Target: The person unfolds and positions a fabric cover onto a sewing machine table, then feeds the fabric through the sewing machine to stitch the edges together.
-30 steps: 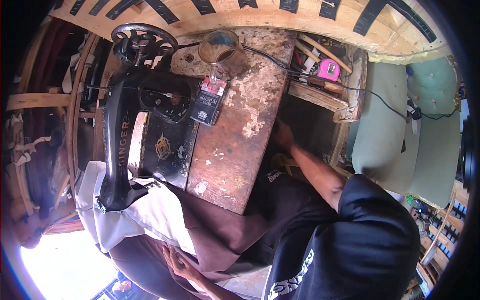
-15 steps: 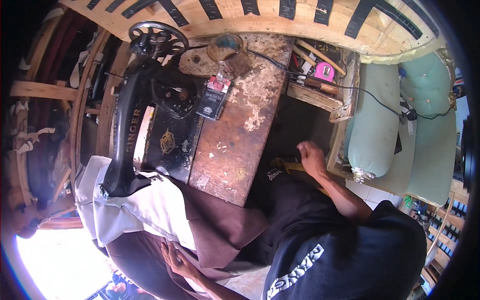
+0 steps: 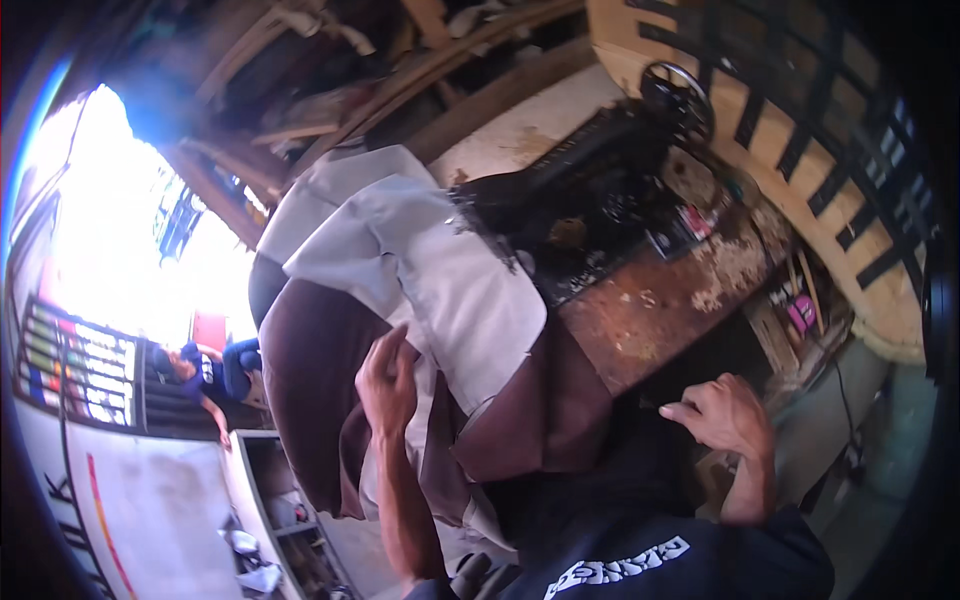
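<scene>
A large sewn piece of brown and pale grey-white material (image 3: 480,300) drapes from the black sewing machine (image 3: 600,200) over the table's edge and toward my lap. Its pale part lies beside the needle end of the machine. My left hand (image 3: 388,385) is raised against the brown part, at the pale border. Its fingers are curled closed, and whether they pinch the material is hidden. Over my dark shirt, right of the material and off the table, hovers my right hand (image 3: 725,415). Its fingers are curled in, the thumb points left, and nothing shows in it.
The worn wooden table (image 3: 640,315) carries a dark packet (image 3: 675,238) and a glass (image 3: 738,190). An open drawer (image 3: 775,335) holds a pink tape measure (image 3: 801,312). A wooden frame with black straps (image 3: 800,140) stands behind. Another person (image 3: 205,375) sits far left.
My view has swung left, bringing the bright opening and the other person into sight. My left hand has gone from lying spread on the material to raised and curled. The right stays curled.
</scene>
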Demonstrator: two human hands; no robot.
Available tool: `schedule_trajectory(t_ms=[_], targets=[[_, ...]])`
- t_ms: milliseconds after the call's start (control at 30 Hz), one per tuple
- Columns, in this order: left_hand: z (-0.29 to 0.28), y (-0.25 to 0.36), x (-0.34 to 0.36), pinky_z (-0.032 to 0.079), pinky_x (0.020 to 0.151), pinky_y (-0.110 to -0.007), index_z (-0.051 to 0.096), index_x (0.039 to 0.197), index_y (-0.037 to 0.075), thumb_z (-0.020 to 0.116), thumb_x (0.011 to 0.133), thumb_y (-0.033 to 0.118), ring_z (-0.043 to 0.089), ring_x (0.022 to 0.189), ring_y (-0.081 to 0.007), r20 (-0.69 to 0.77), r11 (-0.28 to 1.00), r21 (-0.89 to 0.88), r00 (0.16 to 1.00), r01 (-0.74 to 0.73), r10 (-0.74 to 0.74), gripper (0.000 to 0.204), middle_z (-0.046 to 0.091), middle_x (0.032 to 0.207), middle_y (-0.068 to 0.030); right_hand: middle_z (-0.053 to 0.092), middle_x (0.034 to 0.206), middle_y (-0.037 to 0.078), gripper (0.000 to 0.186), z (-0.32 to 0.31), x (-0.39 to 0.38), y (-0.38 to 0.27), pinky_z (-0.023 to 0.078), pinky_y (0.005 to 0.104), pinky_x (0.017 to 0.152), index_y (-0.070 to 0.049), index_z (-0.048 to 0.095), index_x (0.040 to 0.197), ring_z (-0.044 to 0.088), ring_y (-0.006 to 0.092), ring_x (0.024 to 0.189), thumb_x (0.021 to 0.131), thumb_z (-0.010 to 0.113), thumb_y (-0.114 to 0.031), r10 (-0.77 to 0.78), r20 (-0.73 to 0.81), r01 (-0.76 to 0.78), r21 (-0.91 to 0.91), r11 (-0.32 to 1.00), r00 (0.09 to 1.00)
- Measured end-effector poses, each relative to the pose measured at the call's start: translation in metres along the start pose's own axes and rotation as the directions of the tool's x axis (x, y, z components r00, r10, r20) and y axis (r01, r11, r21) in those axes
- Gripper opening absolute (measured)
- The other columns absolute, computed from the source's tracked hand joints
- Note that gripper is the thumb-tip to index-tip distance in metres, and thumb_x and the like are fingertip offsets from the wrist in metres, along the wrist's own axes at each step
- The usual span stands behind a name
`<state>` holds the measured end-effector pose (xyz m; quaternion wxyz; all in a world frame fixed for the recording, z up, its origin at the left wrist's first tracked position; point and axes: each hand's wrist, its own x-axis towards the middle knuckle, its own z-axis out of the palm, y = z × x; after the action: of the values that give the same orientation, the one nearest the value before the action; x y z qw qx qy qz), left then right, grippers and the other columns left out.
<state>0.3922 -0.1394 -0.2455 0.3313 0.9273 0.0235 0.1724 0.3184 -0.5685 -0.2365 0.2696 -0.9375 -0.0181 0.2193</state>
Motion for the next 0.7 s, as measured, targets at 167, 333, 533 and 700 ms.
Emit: schedule_trajectory(t_ms=[167, 333, 533, 700], targets=[[0.027, 0.032, 0.069, 0.054, 0.093, -0.035, 0.072, 0.125, 0.004, 0.06, 0.1, 0.015, 0.075, 0.105, -0.0309, 0.07, 0.959, -0.279, 0.995, -0.047, 0.069, 0.03, 0.076, 0.111, -0.019, 0.07, 0.099, 0.012, 0.032, -0.019, 0.027, -0.023, 0.055, 0.0355, 0.071, -0.003, 0.068, 0.124, 0.068, 0.0192, 0.08, 0.098, 0.074, -0.022, -0.044, -0.673, 0.273, 0.239, 0.932, 0.738], [0.071, 0.016, 0.12, 0.055, 0.091, -0.04, 0.072, 0.121, 0.002, 0.056, 0.104, 0.03, 0.075, 0.099, -0.0336, 0.146, 0.961, -0.263, 0.982, -0.08, 0.122, 0.037, 0.076, 0.105, -0.0216, 0.064, 0.119, 0.012, 0.041, -0.031, 0.056, -0.043, 0.056, 0.0355, 0.079, -0.003, 0.062, 0.136, 0.067, 0.0213, 0.097, 0.101, 0.07, -0.022, -0.112, -0.772, 0.341, 0.141, 0.929, 0.626], [0.097, 0.026, 0.131, 0.054, 0.082, -0.044, 0.073, 0.102, -0.001, 0.061, 0.103, 0.029, 0.075, 0.092, -0.0325, 0.288, 0.959, -0.268, 0.958, 0.085, -0.005, 0.032, 0.076, 0.097, -0.0202, 0.064, 0.121, 0.013, 0.037, 0.005, 0.058, -0.055, 0.057, 0.0343, 0.08, -0.002, 0.064, 0.132, 0.068, 0.0226, 0.098, 0.101, 0.07, -0.02, -0.218, -0.634, 0.414, 0.178, 0.893, 0.742], [0.095, 0.017, 0.127, 0.055, 0.084, -0.043, 0.074, 0.108, 0.004, 0.075, 0.092, 0.017, 0.074, 0.097, -0.0365, 0.007, 0.922, -0.176, 0.937, -0.344, 0.35, 0.021, 0.076, 0.103, -0.0178, 0.065, 0.12, 0.014, 0.034, 0.016, 0.049, -0.044, 0.058, 0.0344, 0.074, 0.001, 0.065, 0.129, 0.071, 0.0233, 0.09, 0.1, 0.07, -0.015, -0.201, -0.554, 0.372, 0.214, 0.903, 0.808]])
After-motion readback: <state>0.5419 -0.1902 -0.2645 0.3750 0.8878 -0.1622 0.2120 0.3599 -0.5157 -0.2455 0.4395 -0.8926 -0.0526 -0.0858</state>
